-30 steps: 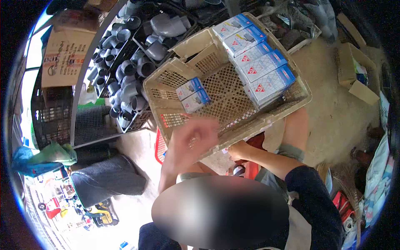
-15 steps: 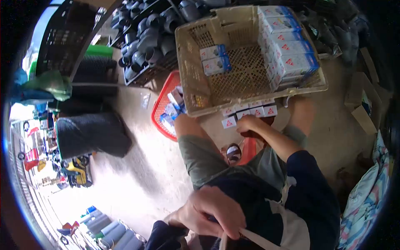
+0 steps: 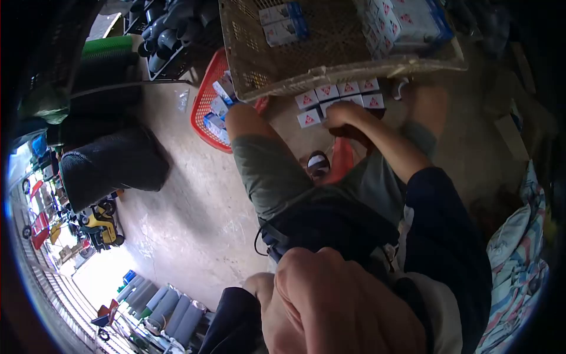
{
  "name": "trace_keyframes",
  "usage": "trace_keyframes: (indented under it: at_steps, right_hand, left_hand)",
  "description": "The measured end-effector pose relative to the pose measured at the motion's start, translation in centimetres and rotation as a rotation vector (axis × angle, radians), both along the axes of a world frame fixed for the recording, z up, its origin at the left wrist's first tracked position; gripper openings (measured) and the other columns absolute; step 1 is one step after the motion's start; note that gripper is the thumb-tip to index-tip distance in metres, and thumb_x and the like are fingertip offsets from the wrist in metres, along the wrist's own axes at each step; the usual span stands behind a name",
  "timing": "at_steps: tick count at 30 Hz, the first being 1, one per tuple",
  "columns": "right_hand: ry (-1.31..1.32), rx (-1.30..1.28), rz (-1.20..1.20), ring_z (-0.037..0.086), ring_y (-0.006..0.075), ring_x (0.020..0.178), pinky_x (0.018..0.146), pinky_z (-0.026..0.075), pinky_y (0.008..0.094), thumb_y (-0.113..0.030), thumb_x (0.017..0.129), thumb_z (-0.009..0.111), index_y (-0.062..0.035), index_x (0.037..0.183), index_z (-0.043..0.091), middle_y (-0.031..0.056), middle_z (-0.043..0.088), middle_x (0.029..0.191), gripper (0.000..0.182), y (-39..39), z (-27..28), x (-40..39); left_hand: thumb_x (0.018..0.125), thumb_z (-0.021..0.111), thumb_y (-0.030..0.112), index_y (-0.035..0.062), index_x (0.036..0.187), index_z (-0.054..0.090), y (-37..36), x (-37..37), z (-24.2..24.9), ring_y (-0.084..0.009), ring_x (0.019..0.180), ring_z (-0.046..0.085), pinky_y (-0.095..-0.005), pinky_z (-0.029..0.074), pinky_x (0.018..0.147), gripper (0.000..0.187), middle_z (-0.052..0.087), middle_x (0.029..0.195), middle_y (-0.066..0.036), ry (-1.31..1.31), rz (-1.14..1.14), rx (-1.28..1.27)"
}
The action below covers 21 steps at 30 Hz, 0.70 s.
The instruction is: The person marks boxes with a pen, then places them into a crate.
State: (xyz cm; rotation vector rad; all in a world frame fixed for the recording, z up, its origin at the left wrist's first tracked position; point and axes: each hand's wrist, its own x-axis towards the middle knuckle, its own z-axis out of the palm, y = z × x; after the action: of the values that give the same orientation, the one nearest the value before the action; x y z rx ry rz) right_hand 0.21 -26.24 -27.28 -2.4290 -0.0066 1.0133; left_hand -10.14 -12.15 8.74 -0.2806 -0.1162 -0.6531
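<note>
Close to the camera, my left hand (image 3: 342, 301) is curled with its knuckles up; whatever its fingers hold is hidden. My right hand (image 3: 341, 115) reaches down between my knees, its fingers bent at the small white boxes (image 3: 308, 99) with red marks. These stand in two rows on the floor, and the hand covers part of the front row. What lies under its fingers is hidden. Just beyond is a beige plastic crate (image 3: 330, 76), holding stacked white-and-blue boxes (image 3: 407, 26) on the right and a couple more boxes (image 3: 283, 23) on the left.
A red basket (image 3: 203, 124) with several boxes sits beside my left knee. Grey pipe fittings (image 3: 168, 38) fill black crates at upper left. A dark mesh roll (image 3: 115, 168) lies on the left. An open carton (image 3: 512, 135) and a striped sack (image 3: 519, 253) are at right.
The view has tilted, so the crate and boxes sit higher in frame. My left hand has come nearer the camera and looks larger. My right hand stays at the boxes.
</note>
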Motion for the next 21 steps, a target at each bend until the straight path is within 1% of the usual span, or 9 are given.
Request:
trace_keyframes:
  at_steps: [3,5,6,8,9,13,17,19,21]
  right_hand:
    - [0.054,-0.032,0.027,0.068,0.0378,0.102,0.089,0.053,0.0457,-0.049,0.082,0.065,-0.0013,0.106,0.074,0.0230,0.070,0.110,0.055,-0.3,-0.4,0.1]
    - [0.078,-0.032,0.018,0.068,0.0381,0.102,0.089,0.053,0.0457,-0.049,0.083,0.065,-0.0009,0.107,0.073,0.0234,0.070,0.109,0.055,-0.5,-0.7,0.1]
    - [0.092,-0.030,0.013,0.068,0.0382,0.102,0.089,0.053,0.0457,-0.049,0.083,0.065,-0.0007,0.107,0.073,0.0237,0.070,0.109,0.055,-0.4,-0.8,-0.1]
    - [0.094,-0.025,-0.005,0.068,0.0385,0.102,0.089,0.053,0.0457,-0.049,0.083,0.065,-0.0003,0.108,0.073,0.0239,0.070,0.108,0.055,-0.4,-0.8,-0.3]
    - [0.093,-0.026,-0.013,0.068,0.0387,0.101,0.089,0.053,0.0457,-0.048,0.083,0.065,-0.0001,0.108,0.073,0.0240,0.071,0.107,0.055,-0.5,-0.7,-0.4]
    - [0.104,-0.006,-0.018,0.068,0.0389,0.101,0.089,0.053,0.0454,-0.047,0.083,0.064,0.0001,0.108,0.073,0.0246,0.070,0.107,0.054,-0.7,0.6,-0.6]
    - [0.132,-0.004,-0.026,0.068,0.0387,0.102,0.090,0.053,0.0453,-0.046,0.083,0.064,0.0005,0.107,0.073,0.0248,0.070,0.108,0.053,-0.2,-0.8,-1.0]
    - [0.068,0.002,-0.036,0.068,0.0386,0.102,0.090,0.053,0.0452,-0.045,0.082,0.063,0.0005,0.107,0.073,0.0250,0.070,0.109,0.052,-0.7,0.3,-1.0]
    - [0.034,-0.017,-0.046,0.068,0.0384,0.102,0.091,0.053,0.0452,-0.046,0.081,0.064,-0.0004,0.106,0.073,0.0241,0.070,0.107,0.052,-0.6,-0.3,-1.2]
  left_hand:
    - [0.098,0.045,0.010,-0.0007,0.079,0.057,-0.1,-1.5,-0.7,-0.0137,0.061,0.060,-0.0295,0.048,0.060,0.024,0.059,0.064,-0.005,0.017,0.033,-0.117]
    - [0.100,0.040,0.012,0.0013,0.078,0.055,0.4,-2.8,-1.4,-0.0108,0.058,0.058,-0.0276,0.047,0.058,0.029,0.058,0.061,-0.002,0.028,0.029,-0.238]
    - [0.102,0.037,0.013,0.0023,0.077,0.054,0.2,-2.5,-1.4,-0.0094,0.057,0.057,-0.0267,0.046,0.058,0.032,0.057,0.060,0.000,0.047,-0.005,-0.358]
    - [0.103,0.030,0.017,0.0064,0.074,0.051,-0.3,-2.1,-0.2,-0.0051,0.055,0.054,-0.0239,0.045,0.058,0.037,0.054,0.058,0.006,-0.008,0.092,-0.084]
    - [0.102,0.033,0.016,0.0058,0.074,0.052,-0.7,-1.7,0.3,-0.0070,0.056,0.055,-0.0250,0.046,0.059,0.035,0.055,0.059,0.005,-0.006,0.094,-0.018]
    - [0.098,0.044,0.010,0.0034,0.077,0.059,-0.1,-1.5,0.4,-0.0149,0.061,0.058,-0.0295,0.048,0.062,0.026,0.060,0.065,-0.002,-0.005,0.067,0.054]
    - [0.093,0.056,0.005,0.0009,0.080,0.065,0.6,-0.7,0.0,-0.0227,0.066,0.062,-0.0340,0.051,0.064,0.016,0.064,0.071,-0.008,-0.045,0.029,0.161]
    - [0.091,0.061,0.002,-0.0003,0.082,0.068,1.2,0.6,-0.9,-0.0267,0.068,0.064,-0.0363,0.052,0.066,0.012,0.066,0.074,-0.011,-0.130,-0.034,0.233]
    - [0.089,0.067,0.000,-0.0015,0.083,0.071,2.1,2.2,-2.6,-0.0306,0.070,0.066,-0.0385,0.053,0.067,0.007,0.068,0.077,-0.014,-0.296,-0.158,0.299]
